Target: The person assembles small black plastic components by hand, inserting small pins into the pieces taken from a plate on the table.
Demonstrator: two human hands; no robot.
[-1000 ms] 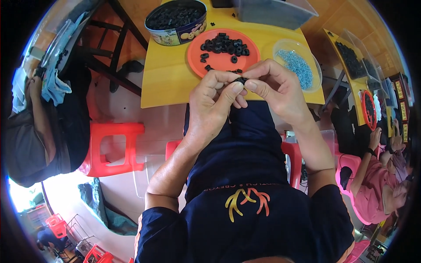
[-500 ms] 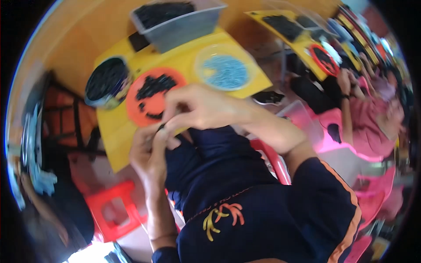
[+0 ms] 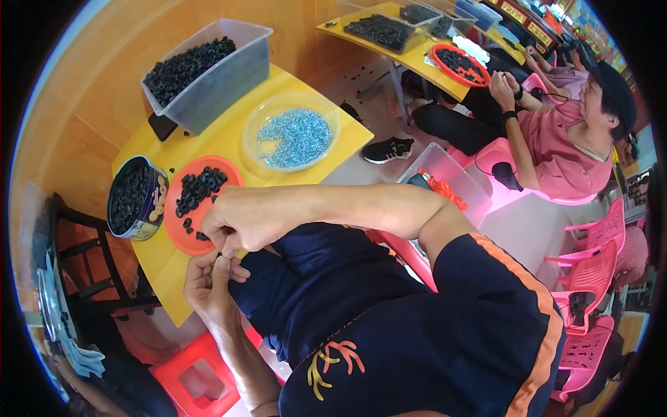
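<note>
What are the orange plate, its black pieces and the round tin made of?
Orange plate: probably smooth plastic, all one colour. Black pieces: plastic or rubber, can't tell which; dark with small glints. Round tin: likely printed metal, with a thin, silvery rim.

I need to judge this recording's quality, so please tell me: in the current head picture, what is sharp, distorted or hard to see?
Head view: the blue pieces look fairly crisp; head view: the corners are black and shapes bend near the rim; head view: the dark piece at the left hand's fingertips is too small to make out.
</note>
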